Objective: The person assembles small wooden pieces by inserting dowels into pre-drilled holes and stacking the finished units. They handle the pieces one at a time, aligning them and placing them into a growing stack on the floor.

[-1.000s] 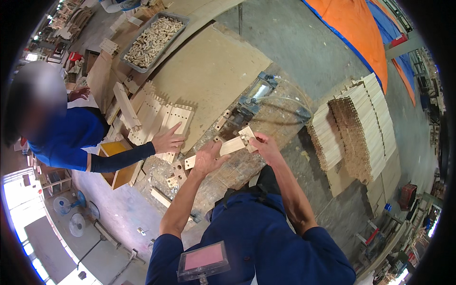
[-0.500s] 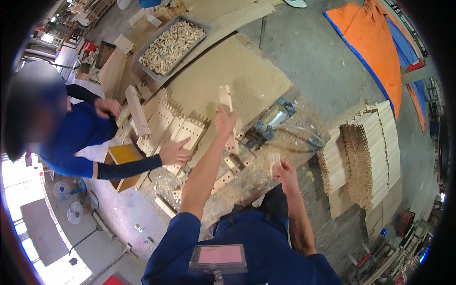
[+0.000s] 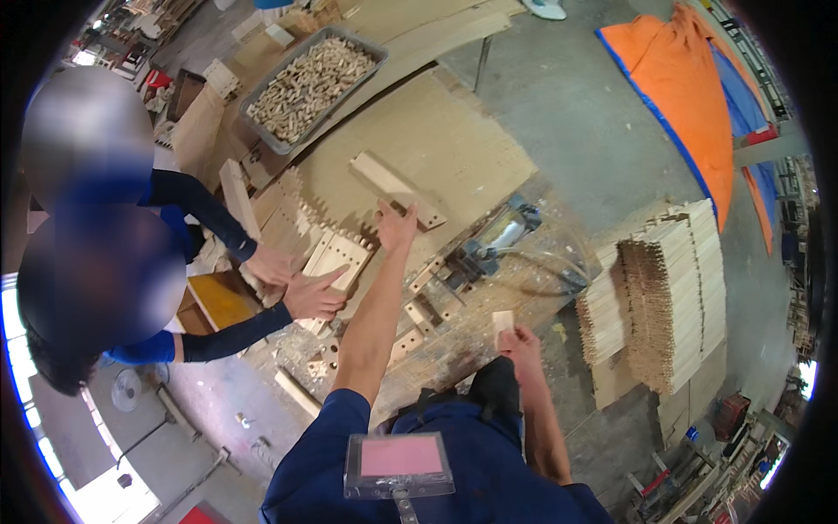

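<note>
My left hand (image 3: 397, 227) is at the near edge of a pale wooden board (image 3: 375, 175), which lies slantwise over the brown sheet (image 3: 454, 131). Its fingers appear closed on that edge, though the fingertips are partly hidden. In my right hand (image 3: 522, 345), close to my body, a small flat light-wood piece (image 3: 503, 322) is pinched and sticks up. Left of my left forearm, a co-worker's hands (image 3: 310, 295) rest by a drilled wooden panel (image 3: 339, 260) with dowels along its edge.
A black-and-silver clamp-like device (image 3: 484, 249) with hoses sits on the worktable. Behind it is a grey tray (image 3: 381, 54) of wooden dowels. Stacked boards (image 3: 690, 297) stand on the right, and drilled blocks (image 3: 421, 314) lie near me. The co-worker leans in at left.
The board at my left hand has turned from nearly upright in view to slanting down rightward. My left hand moved slightly left. The co-worker leaned closer, bringing both hands together at the panel.
</note>
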A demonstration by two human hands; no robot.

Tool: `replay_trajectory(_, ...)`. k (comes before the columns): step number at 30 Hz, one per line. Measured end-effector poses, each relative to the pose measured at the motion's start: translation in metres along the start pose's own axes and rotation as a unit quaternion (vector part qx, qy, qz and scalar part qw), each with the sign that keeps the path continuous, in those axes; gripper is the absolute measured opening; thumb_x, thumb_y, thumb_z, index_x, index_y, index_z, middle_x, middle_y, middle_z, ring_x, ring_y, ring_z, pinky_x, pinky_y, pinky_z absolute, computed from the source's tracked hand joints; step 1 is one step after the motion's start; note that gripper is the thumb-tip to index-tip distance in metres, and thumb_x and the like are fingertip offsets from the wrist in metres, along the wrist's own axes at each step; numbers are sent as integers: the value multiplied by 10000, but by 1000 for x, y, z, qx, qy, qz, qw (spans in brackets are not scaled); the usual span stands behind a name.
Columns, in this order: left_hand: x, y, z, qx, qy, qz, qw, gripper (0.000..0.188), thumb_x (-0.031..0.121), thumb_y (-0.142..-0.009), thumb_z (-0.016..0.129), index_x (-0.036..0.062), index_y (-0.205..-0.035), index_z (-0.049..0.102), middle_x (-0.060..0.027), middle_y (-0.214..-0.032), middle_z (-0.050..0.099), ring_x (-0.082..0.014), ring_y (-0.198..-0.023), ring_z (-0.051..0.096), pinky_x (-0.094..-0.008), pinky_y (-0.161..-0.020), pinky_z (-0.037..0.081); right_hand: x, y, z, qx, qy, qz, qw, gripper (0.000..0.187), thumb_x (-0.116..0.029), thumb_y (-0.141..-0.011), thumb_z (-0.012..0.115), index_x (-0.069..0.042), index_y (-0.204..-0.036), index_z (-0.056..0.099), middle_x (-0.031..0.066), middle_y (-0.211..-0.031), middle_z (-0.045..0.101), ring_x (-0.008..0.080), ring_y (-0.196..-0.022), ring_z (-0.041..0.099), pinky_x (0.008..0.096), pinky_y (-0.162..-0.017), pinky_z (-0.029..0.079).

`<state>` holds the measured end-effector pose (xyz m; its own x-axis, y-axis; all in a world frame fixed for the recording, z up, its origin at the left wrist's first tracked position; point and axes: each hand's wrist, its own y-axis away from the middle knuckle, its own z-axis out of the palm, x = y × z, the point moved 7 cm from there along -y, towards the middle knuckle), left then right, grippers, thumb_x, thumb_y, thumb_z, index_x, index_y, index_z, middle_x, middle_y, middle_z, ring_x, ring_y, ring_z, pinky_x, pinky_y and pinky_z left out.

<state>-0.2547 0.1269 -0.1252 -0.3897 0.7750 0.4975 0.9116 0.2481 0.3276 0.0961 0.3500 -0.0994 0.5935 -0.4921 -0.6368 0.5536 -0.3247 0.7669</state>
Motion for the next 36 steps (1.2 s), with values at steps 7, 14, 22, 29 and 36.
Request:
replay_trajectory(7, 86, -30, 32, -5, 23, 21, 999, 960, 327, -790, 685, -77, -1495, 174, -326, -1312, 480, -409, -1119, 588, -454, -920, 515, -10, 14, -14, 6, 34, -56, 998, 247, -95, -962, 597, 4, -1185, 635, 43, -965, 671, 103, -794, 617, 274, -685, 527)
replay_trajectory(14, 187, -37, 95, -6, 56, 69, 996, 912, 312, -811, 677, -32, -1510, 204, -259, -1331, 498, -387, -1102, 604, -453, -911, 520, -10, 13, -70, 99, 24, -17, 995, 241, -96, -933, 597, 7, -1147, 635, 67, -969, 684, 153, -809, 669, 301, -665, 563)
replay_trajectory(22, 84, 16, 18, 36, 126, 205, 970, 504, 339, -895, 625, 18, -1273, 532, -252, -1271, 553, -406, -1229, 498, -464, -1037, 412, -3, 0, -77, 96, 10, -40, 995, 207, -133, -927, 628, -31, -1106, 642, 43, -922, 665, 145, -755, 644, 296, -633, 556)
replay_trajectory(29, -150, 88, -134, 237, -201, 66, 948, 310, 182, -847, 617, 37, -1120, 591, -189, -1159, 570, -342, -1123, 523, -476, -964, 397, -14, 18, -41, 36, 67, -59, 995, 222, -127, -927, 630, -28, -1126, 636, 49, -943, 669, 146, -790, 650, 304, -676, 564)
replay_trajectory(36, -140, 93, -148, 105, -146, 334, 925, 287, 82, -833, 568, 89, -1118, 602, -126, -1069, 611, -307, -1036, 579, -442, -922, 463, 12, 50, -17, -6, 80, -105, 991, 239, -116, -932, 609, -17, -1148, 631, 59, -953, 680, 153, -798, 662, 306, -678, 562)
